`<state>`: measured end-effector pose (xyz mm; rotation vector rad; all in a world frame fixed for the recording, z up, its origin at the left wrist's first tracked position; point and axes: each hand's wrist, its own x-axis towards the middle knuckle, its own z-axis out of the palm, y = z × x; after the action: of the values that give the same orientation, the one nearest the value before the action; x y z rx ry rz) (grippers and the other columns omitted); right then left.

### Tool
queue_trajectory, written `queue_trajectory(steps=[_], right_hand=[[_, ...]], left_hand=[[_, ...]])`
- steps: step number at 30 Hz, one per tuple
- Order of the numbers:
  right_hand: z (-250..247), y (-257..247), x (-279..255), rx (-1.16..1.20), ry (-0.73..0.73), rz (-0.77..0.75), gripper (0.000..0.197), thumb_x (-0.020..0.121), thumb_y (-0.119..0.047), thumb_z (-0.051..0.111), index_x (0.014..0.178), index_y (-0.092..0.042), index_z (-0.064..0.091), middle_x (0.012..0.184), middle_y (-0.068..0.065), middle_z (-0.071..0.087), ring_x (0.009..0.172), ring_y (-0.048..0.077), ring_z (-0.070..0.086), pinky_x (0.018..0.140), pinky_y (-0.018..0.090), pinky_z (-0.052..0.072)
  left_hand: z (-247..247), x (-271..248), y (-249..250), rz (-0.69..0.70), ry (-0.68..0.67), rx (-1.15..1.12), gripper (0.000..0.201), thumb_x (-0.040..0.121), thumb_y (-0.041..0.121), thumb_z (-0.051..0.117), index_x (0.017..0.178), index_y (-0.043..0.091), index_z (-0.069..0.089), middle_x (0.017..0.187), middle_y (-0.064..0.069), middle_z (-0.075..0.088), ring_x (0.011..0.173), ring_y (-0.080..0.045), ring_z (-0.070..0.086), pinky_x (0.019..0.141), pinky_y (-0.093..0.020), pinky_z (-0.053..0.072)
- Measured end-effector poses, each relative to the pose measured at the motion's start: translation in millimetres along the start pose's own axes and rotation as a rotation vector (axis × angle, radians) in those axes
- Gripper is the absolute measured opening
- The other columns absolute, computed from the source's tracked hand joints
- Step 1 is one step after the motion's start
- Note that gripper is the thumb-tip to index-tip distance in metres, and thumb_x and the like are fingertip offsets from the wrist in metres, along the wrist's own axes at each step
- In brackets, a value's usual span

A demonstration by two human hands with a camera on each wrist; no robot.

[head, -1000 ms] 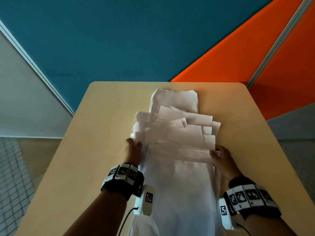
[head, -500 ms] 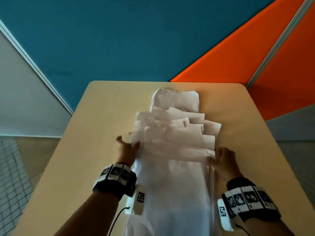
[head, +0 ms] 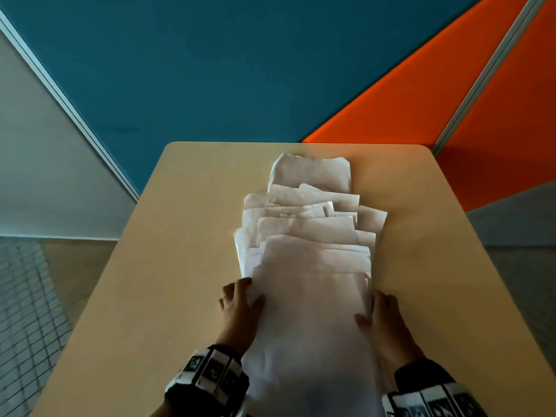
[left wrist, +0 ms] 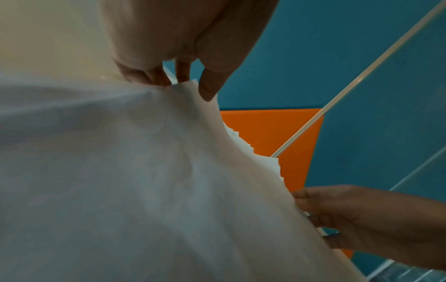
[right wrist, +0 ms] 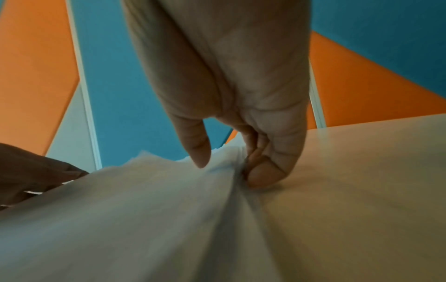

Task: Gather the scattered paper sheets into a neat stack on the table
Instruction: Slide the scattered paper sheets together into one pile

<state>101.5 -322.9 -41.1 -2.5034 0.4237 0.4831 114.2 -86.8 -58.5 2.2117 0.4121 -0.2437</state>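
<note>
Several white paper sheets (head: 313,266) lie overlapped in a fanned pile that runs down the middle of the tan table (head: 180,266), their far edges staggered. My left hand (head: 240,302) grips the pile's left edge, thumb on top and fingers curled at the edge (left wrist: 188,84). My right hand (head: 382,314) grips the right edge the same way, thumb on the top sheet and fingers tucked under (right wrist: 229,164). The near end of the pile runs out of the head view between my wrists.
Blue (head: 210,70) and orange (head: 421,109) partition panels stand behind the table's far edge. Bare tabletop lies on both sides of the pile. Tiled floor (head: 24,296) shows past the left edge.
Both hands have slid back toward me along the pile's sides. The fanned sheets have drawn closer together, with fewer corners sticking out at the left.
</note>
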Motion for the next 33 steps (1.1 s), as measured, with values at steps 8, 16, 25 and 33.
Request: queue_trajectory(steps=[8,16,25,33], right_hand=[[-3,28,-38,-0.032,-0.151,0.052,0.037,0.084,-0.024,0.061,0.11,-0.005,0.041,0.124,0.018,0.049,0.11,0.032,0.055,0.089,0.032,0.043],[-10,21,-22,-0.05,-0.069,0.077,0.06,0.084,-0.033,0.06,0.127,-0.001,0.034,0.128,0.021,0.038,0.115,0.036,0.046,0.096,0.034,0.039],[1,-30,38,-0.135,0.043,0.061,0.068,0.086,-0.035,0.055,0.135,0.001,0.025,0.133,0.022,0.033,0.122,0.037,0.035,0.105,0.038,0.028],[-23,-14,85,0.151,0.228,0.184,0.067,0.087,-0.033,0.057,0.132,0.008,0.028,0.14,0.031,0.031,0.133,0.04,0.024,0.11,0.044,0.018]], left_hand=[[-9,-25,-12,-0.035,-0.113,0.063,0.049,0.085,0.012,0.058,0.13,0.003,0.039,0.125,-0.022,0.044,0.113,-0.038,0.049,0.099,-0.042,0.042],[-8,-18,1,-0.131,-0.028,0.116,0.063,0.083,0.023,0.063,0.131,-0.005,0.033,0.132,-0.024,0.038,0.127,-0.037,0.031,0.107,-0.04,0.025],[8,42,44,-0.21,-0.011,0.048,0.064,0.085,0.02,0.059,0.127,-0.016,0.026,0.136,-0.034,0.029,0.132,-0.044,0.023,0.111,-0.043,0.021],[-5,76,40,-0.226,0.059,-0.296,0.065,0.082,0.007,0.063,0.132,-0.01,0.024,0.132,-0.028,0.049,0.12,-0.039,0.049,0.101,-0.045,0.04]])
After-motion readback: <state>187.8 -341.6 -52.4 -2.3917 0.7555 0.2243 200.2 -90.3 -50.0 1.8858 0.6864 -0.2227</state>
